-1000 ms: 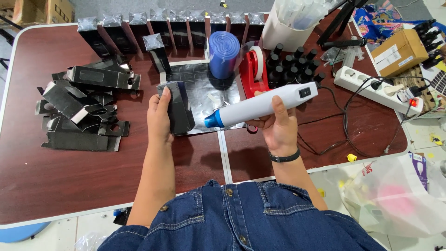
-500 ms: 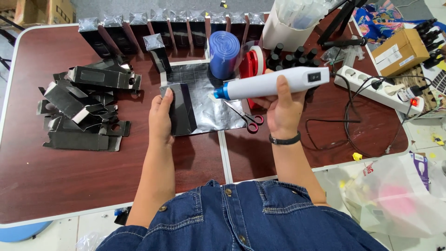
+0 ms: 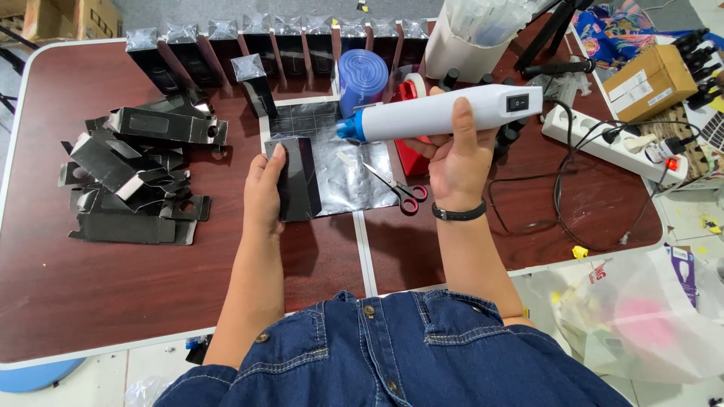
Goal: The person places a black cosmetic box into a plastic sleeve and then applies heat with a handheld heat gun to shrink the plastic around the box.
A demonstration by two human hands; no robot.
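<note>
A denim shirt (image 3: 392, 354) fills the near edge of the view. Beyond it, the left hand (image 3: 264, 188) is laid flat on a small black box (image 3: 296, 177), fingers extended and pressing, so that the box is steadied on the silver mat (image 3: 339, 158). The right hand (image 3: 452, 154) is wrapped firmly around a white heat gun (image 3: 445, 111), whose blue nozzle is pointed left, above and just beyond the box. Red-handled scissors (image 3: 400, 192) lie between the hands. Flat black cartons (image 3: 136, 181) are heaped to the left. Wrapped boxes (image 3: 264, 38) are lined along the far edge.
</note>
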